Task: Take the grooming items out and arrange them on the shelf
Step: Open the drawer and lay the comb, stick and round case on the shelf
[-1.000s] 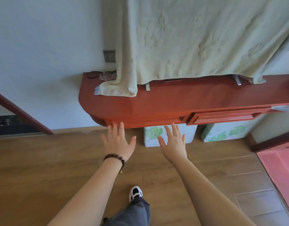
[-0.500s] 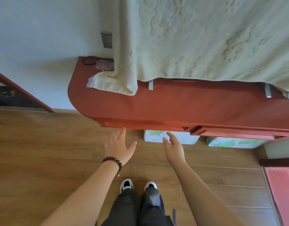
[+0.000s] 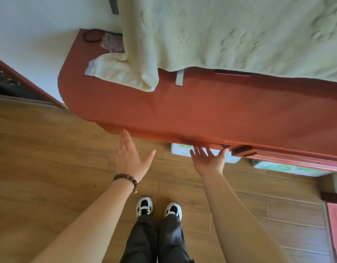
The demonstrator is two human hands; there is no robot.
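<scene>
Both hands reach forward above the wooden floor (image 3: 40, 168), the left hand (image 3: 129, 160) flat with fingers straight, the right hand (image 3: 208, 161) spread and empty. Their fingertips meet the front edge of the red shelf (image 3: 211, 111). Farther back, a pale towel (image 3: 230, 35) drapes onto it; no grooming items are distinguishable.

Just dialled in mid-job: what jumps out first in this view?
A big pale green towel hangs over the back of a red wooden table and fills the top of the view. In front, the left hand and the right hand reach with spread fingers to the table's front edge, holding nothing. A dark hair band lies at the table's back left corner.
</scene>
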